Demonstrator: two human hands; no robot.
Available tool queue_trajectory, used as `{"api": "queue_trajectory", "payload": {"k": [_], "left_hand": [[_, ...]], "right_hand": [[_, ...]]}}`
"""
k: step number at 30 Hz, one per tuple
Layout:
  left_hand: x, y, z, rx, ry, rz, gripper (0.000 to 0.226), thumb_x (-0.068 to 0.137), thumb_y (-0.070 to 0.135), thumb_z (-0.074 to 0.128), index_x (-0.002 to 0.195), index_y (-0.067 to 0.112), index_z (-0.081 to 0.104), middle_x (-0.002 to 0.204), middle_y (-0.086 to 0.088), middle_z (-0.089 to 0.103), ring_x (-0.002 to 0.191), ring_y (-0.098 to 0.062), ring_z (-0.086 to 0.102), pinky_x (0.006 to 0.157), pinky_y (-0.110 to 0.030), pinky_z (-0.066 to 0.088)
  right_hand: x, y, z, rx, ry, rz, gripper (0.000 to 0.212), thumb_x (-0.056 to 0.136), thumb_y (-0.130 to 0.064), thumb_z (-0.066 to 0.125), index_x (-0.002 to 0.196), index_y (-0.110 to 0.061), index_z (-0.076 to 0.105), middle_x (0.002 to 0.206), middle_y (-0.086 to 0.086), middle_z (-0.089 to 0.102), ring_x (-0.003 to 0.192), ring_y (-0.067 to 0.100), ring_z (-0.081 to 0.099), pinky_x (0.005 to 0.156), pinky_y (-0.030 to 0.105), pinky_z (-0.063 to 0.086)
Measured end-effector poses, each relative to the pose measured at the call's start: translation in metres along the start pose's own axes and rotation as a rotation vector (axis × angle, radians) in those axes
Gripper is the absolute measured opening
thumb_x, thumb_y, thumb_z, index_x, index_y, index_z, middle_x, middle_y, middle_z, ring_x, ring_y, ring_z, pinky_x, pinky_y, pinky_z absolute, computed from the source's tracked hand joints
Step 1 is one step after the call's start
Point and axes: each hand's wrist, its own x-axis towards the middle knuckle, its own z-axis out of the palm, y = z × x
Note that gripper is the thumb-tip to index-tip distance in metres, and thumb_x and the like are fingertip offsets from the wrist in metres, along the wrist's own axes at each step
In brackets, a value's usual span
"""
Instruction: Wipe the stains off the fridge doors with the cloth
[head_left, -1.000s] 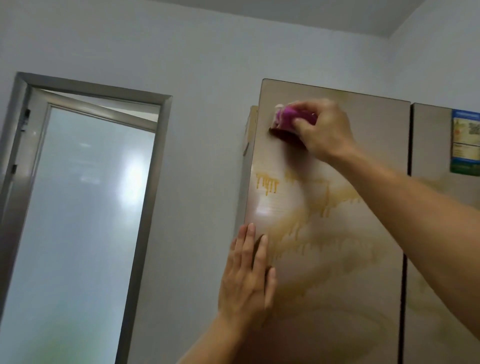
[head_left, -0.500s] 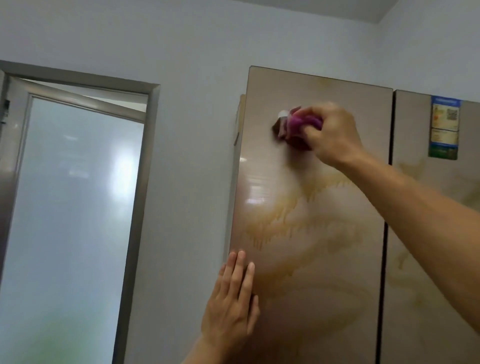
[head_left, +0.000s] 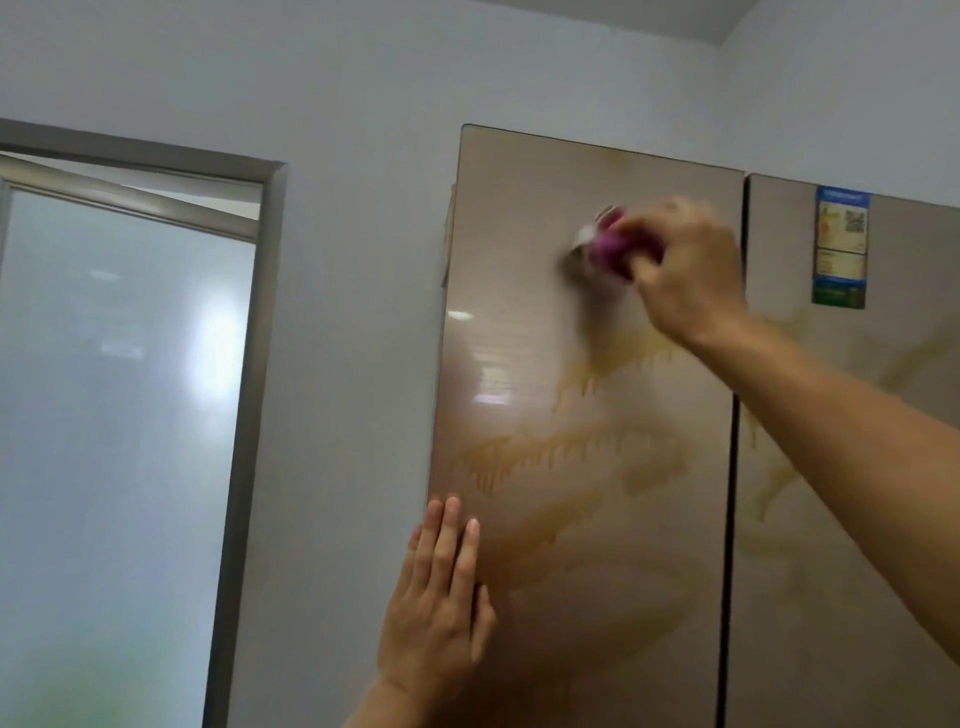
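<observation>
The fingers (head_left: 655, 221) of the right hand (head_left: 685, 275) curl round the purple cloth (head_left: 605, 250), pressed near the top of the shiny brown left fridge door (head_left: 519, 218). The yellow drippy stains (head_left: 566, 452) lie just below it. The left hand (head_left: 436, 608) rests flat, fingers straight, on the door's left edge.

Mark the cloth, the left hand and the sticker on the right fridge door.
cloth (head_left: 607, 248), head view, on the pink bunched part that shows.
left hand (head_left: 434, 618), head view, on the back of the hand.
sticker (head_left: 841, 249), head view, on its middle.
</observation>
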Motion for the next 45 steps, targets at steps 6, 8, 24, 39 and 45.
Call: {"api": "queue_trajectory", "payload": {"k": [6, 8, 24, 39, 45], "left_hand": [[-0.001, 0.001, -0.004, 0.013, -0.021, -0.016, 0.065, 0.085, 0.030, 0.049, 0.144, 0.005, 0.035, 0.158, -0.016, 0.023, 0.148, -0.033, 0.017, 0.120, -0.041, 0.017], [0.000, 0.003, -0.004, 0.010, -0.011, -0.033, 0.064, 0.086, 0.028, 0.049, 0.143, 0.003, 0.036, 0.157, -0.017, 0.025, 0.147, -0.033, 0.017, 0.120, -0.040, 0.016], [0.005, 0.023, -0.009, 0.063, 0.012, -0.113, 0.060, 0.084, 0.029, 0.046, 0.136, -0.001, 0.045, 0.152, -0.026, 0.030, 0.144, -0.040, 0.022, 0.118, -0.050, 0.016], [0.055, 0.126, 0.029, -0.092, -0.056, 0.186, 0.042, 0.080, 0.024, 0.054, 0.117, 0.007, 0.063, 0.134, -0.020, 0.055, 0.132, -0.036, 0.043, 0.110, -0.049, 0.030], [0.077, 0.171, 0.059, -0.090, -0.053, 0.215, 0.037, 0.090, 0.024, 0.046, 0.117, 0.007, 0.066, 0.137, -0.020, 0.053, 0.135, -0.035, 0.040, 0.113, -0.048, 0.029]], "right_hand": [[-0.057, -0.008, 0.059, 0.060, 0.017, 0.145, 0.028, 0.083, -0.009, 0.053, 0.105, -0.019, 0.067, 0.105, 0.011, 0.056, 0.101, 0.032, 0.047, 0.081, 0.031, 0.034], [-0.096, -0.020, 0.048, 0.181, -0.223, -0.020, 0.022, 0.081, -0.011, 0.061, 0.098, -0.020, 0.071, 0.099, -0.001, 0.057, 0.096, 0.020, 0.049, 0.078, 0.025, 0.036], [-0.106, 0.025, 0.023, 0.263, -0.297, 0.064, 0.019, 0.081, -0.012, 0.067, 0.095, -0.023, 0.072, 0.098, -0.004, 0.061, 0.094, 0.012, 0.057, 0.082, 0.026, 0.045], [-0.099, 0.097, 0.015, 0.145, -0.143, 0.065, 0.026, 0.084, -0.010, 0.062, 0.107, -0.019, 0.069, 0.106, 0.001, 0.056, 0.097, 0.015, 0.050, 0.083, 0.025, 0.039], [-0.060, 0.135, -0.066, 0.433, -0.516, 0.202, 0.026, 0.084, -0.005, 0.066, 0.094, -0.028, 0.069, 0.076, -0.011, 0.064, 0.057, 0.003, 0.061, 0.052, 0.016, 0.049]]}}
